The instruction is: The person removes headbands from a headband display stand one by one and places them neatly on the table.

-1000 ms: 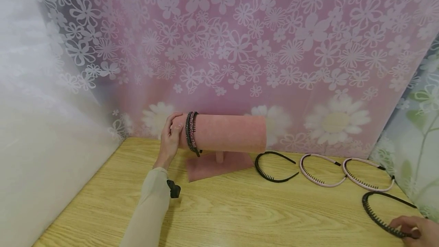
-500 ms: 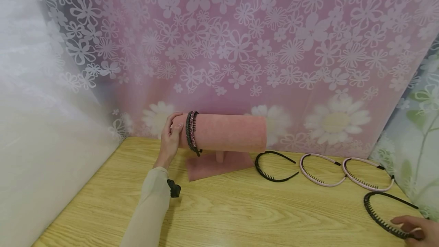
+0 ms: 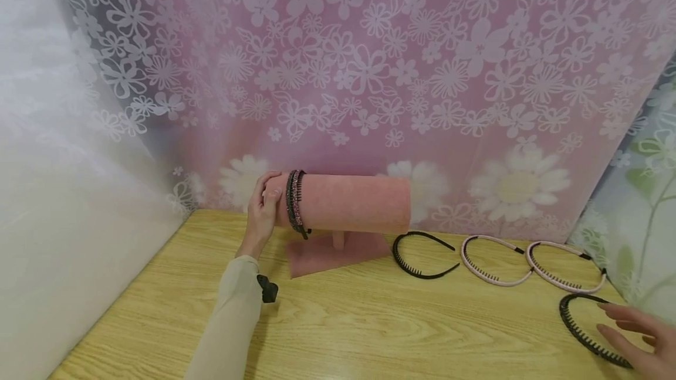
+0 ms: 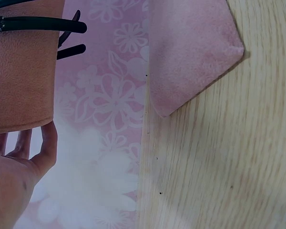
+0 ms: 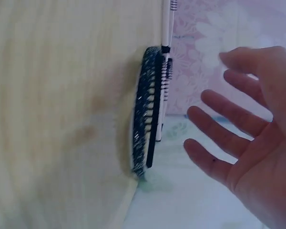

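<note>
Near the centre of the table (image 3: 338, 333), against the pink backdrop (image 3: 348, 63), a stand (image 3: 354, 204) is set: a plush pink roll is carried level by a short post on a flat base. Toward the roll's left end, it is straddled side by side by two toothed bands, a glittery grey band (image 3: 290, 207) and a glittery pink band (image 3: 296, 199), whose tips are left jutting below. At the table's right corner a dark band (image 3: 568, 324) is laid; its outer face is flecked with sparkle and its inner side is lined with teeth.

By the left hand (image 3: 261, 210), the roll's left end is gripped, with the thumb laid on the front and the fingers curled around the rim. By the right hand (image 3: 641, 339), nearest the dark band, the fingers are spread wide; in the right wrist view they are held apart from it.

On the left forearm a pale sleeve (image 3: 227, 321) is worn, with a black mount (image 3: 268, 289) at the wrist. Right of the stand's base, a plain black band (image 3: 396, 258) is laid, then two pale bands (image 3: 466, 263), set almost end to end. One end of the dark band is hidden behind the right hand in the head view.
</note>
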Tool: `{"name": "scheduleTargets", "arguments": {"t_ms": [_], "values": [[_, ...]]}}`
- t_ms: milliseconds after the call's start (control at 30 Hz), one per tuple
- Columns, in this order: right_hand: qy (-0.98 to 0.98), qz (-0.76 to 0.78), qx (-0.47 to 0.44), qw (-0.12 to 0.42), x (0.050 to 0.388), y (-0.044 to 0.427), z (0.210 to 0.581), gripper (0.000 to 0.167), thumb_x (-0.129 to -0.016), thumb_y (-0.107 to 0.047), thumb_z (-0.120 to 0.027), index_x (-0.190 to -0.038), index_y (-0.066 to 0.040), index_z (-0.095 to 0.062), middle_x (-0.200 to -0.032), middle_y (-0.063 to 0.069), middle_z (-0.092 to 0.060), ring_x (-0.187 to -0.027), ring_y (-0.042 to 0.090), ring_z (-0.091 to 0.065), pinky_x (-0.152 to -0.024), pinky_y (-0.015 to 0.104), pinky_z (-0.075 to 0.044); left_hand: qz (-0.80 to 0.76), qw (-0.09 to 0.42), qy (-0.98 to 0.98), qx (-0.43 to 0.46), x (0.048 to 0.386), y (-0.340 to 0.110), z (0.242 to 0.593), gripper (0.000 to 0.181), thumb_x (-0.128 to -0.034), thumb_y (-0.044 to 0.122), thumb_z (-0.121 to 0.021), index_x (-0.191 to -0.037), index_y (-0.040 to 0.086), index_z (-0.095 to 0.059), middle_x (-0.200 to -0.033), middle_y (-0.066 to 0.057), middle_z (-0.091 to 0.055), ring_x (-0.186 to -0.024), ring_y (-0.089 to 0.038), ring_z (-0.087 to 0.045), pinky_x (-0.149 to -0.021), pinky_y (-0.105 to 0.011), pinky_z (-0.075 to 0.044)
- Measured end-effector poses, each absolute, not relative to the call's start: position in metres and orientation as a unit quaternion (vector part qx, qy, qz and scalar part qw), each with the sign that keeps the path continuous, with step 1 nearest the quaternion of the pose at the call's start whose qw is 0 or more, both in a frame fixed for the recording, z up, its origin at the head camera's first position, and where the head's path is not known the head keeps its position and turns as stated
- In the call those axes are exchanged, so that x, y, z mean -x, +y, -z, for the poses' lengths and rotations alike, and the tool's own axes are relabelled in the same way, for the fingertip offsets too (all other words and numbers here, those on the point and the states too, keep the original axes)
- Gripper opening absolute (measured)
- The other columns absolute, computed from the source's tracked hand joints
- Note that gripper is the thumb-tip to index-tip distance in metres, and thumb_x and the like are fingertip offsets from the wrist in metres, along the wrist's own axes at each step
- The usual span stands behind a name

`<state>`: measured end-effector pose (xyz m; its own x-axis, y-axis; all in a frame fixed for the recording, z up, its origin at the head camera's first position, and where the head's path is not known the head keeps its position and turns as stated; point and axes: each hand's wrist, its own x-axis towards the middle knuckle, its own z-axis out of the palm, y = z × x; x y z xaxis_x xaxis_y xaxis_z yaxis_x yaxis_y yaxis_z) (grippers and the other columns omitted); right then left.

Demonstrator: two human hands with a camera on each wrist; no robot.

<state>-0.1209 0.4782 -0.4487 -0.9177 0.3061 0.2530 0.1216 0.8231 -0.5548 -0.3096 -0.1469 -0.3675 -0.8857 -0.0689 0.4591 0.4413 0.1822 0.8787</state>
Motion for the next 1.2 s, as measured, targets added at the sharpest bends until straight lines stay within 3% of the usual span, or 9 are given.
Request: {"name": "scheduleTargets", "arguments": {"t_ms": [100,167,333,367,500,633,967,1100,1200], "values": [[-0.936,-0.271,0.103,0.200,0.124,0.468,0.441,0.046,-0.095,-0.014,-0.071,-0.131,0.013,-0.059,-0.115,0.034,-0.069,-0.075,0.000,-0.062,-0.074,0.071,-0.039,0.626,0.202,-0.743,0.122,0.309,-0.147,0.368,0.041,-0.1064,0.028,-0.047,-0.146,0.021,-0.053,-0.146,-0.009,-0.056,-0.105,-0.016,-0.061,-0.086,-0.028,-0.051],[-0.937,-0.259,0.092,0.217,0.125,0.460,0.434,0.051,-0.095,-0.016,-0.072,-0.136,0.011,-0.057,-0.120,0.034,-0.067,-0.078,-0.001,-0.062,-0.074,0.070,-0.040,0.627,0.203,-0.743,0.120,0.309,-0.147,0.368,0.041,-0.1062,0.028,-0.047,-0.146,0.021,-0.053,-0.146,-0.009,-0.056,-0.104,-0.015,-0.061,-0.086,-0.028,-0.051],[-0.953,-0.226,0.081,0.185,0.129,0.439,0.415,0.065,-0.099,-0.024,-0.068,-0.148,0.011,-0.043,-0.131,0.050,-0.047,-0.108,0.065,-0.048,-0.083,0.072,-0.039,0.628,0.209,-0.738,0.131,0.309,-0.146,0.367,0.041,-0.1061,0.025,-0.047,-0.146,0.018,-0.053,-0.146,-0.009,-0.056,-0.099,-0.011,-0.061,-0.081,-0.025,-0.052],[-0.955,-0.224,0.075,0.178,0.130,0.437,0.412,0.066,-0.100,-0.026,-0.068,-0.149,0.010,-0.041,-0.133,0.049,-0.046,-0.109,0.064,-0.048,-0.086,0.072,-0.038,0.628,0.210,-0.738,0.132,0.309,-0.146,0.367,0.041,-0.1061,0.025,-0.047,-0.145,0.018,-0.053,-0.146,-0.009,-0.056,-0.098,-0.011,-0.061,-0.081,-0.024,-0.052],[-0.954,-0.222,0.043,0.199,0.133,0.430,0.405,0.066,-0.095,-0.029,-0.074,-0.146,0.004,-0.049,-0.131,0.029,-0.062,-0.105,0.016,-0.062,-0.088,0.061,-0.045,0.625,0.213,-0.739,0.135,0.308,-0.146,0.366,0.041,-0.1061,0.025,-0.047,-0.146,0.016,-0.053,-0.145,-0.010,-0.057,-0.097,-0.009,-0.062,-0.081,-0.024,-0.052],[-0.944,-0.225,0.003,0.241,0.136,0.424,0.402,0.060,-0.085,-0.029,-0.084,-0.135,-0.004,-0.063,-0.111,-0.024,-0.066,-0.087,-0.035,-0.032,-0.070,0.017,-0.049,0.623,0.216,-0.740,0.132,0.307,-0.146,0.366,0.041,-0.1060,0.024,-0.047,-0.145,0.014,-0.053,-0.147,-0.009,-0.056,-0.100,-0.008,-0.061,-0.083,-0.024,-0.051],[-0.931,-0.261,-0.066,0.245,0.146,0.401,0.387,0.065,-0.087,-0.025,-0.083,-0.147,-0.023,-0.056,-0.118,-0.054,-0.038,-0.103,-0.034,-0.037,-0.070,-0.001,-0.038,0.620,0.219,-0.741,0.133,0.307,-0.146,0.364,0.041,-0.1062,0.024,-0.048,-0.146,0.012,-0.053,-0.148,-0.009,-0.055,-0.099,-0.007,-0.061,-0.083,-0.024,-0.051],[-0.929,-0.269,-0.073,0.245,0.150,0.391,0.381,0.065,-0.088,-0.026,-0.082,-0.147,-0.024,-0.056,-0.122,-0.051,-0.040,-0.104,-0.033,-0.038,-0.071,-0.002,-0.039,0.619,0.220,-0.741,0.134,0.307,-0.146,0.364,0.041,-0.1062,0.024,-0.047,-0.145,0.013,-0.053,-0.149,-0.009,-0.055,-0.100,-0.006,-0.061,-0.084,-0.023,-0.051],[-0.926,-0.272,-0.082,0.248,0.153,0.383,0.378,0.066,-0.088,-0.025,-0.082,-0.148,-0.023,-0.055,-0.133,-0.027,-0.057,-0.106,-0.033,-0.037,-0.074,-0.004,-0.037,0.618,0.219,-0.743,0.134,0.307,-0.146,0.364,0.041,-0.1060,0.024,-0.047,-0.145,0.013,-0.053,-0.150,-0.008,-0.054,-0.101,-0.006,-0.060,-0.085,-0.023,-0.050]]}}
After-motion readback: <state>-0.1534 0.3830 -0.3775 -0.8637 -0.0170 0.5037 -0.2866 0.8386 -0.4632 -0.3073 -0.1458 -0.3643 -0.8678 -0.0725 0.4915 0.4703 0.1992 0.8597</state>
